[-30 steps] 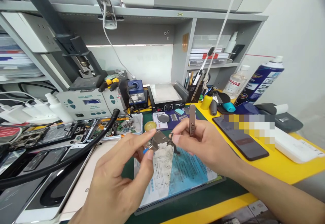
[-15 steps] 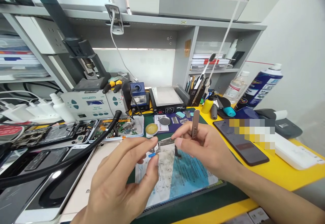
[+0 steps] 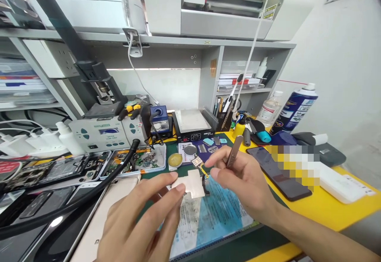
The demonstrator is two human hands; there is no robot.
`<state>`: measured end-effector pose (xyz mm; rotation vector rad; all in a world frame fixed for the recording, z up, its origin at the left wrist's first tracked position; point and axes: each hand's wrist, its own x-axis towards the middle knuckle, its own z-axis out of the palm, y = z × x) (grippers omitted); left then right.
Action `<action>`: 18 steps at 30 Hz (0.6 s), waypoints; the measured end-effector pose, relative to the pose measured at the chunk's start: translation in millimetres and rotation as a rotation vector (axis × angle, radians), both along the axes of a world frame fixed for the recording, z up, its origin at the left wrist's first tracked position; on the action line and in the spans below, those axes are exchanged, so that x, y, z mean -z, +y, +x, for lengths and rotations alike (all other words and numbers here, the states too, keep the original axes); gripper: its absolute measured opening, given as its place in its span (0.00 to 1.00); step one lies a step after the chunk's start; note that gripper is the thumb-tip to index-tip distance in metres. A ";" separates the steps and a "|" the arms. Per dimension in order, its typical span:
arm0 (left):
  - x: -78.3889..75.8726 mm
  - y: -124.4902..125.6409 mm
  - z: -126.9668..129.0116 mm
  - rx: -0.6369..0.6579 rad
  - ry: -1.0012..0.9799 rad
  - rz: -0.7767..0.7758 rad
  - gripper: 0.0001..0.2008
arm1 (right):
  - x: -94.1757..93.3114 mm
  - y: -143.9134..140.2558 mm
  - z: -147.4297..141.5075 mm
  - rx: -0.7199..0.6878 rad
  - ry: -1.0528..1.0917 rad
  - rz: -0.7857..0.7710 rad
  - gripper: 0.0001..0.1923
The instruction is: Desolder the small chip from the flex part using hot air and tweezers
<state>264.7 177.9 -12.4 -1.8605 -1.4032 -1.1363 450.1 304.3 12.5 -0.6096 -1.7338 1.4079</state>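
L hand [image 3: 139,218] pinches metal plate [image 3: 193,183]; R hand [image 3: 241,176] grips tweezers [image 3: 233,155]; green mat [image 3: 238,238], yellow bench [image 3: 327,210], grey shelving [image 3: 208,75].

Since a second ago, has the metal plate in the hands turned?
Yes. The metal plate, pinched by the left hand, now shows its flat face, lying lower over the blue mat.

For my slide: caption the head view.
Both hands, left hand and right hand, pinch a small metal part; right also grips tweezers.
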 end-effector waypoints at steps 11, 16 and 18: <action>5.5 -1.6 -9.8 0.025 0.102 -0.029 0.21 | 1.2 7.7 1.1 -0.269 -0.020 -0.142 0.11; 4.5 -1.9 -8.5 0.035 0.081 -0.028 0.21 | 2.0 8.8 1.8 -0.257 -0.022 -0.149 0.11; 4.9 -2.6 -9.4 0.031 0.095 -0.023 0.21 | 1.8 8.6 1.9 -0.262 -0.022 -0.152 0.11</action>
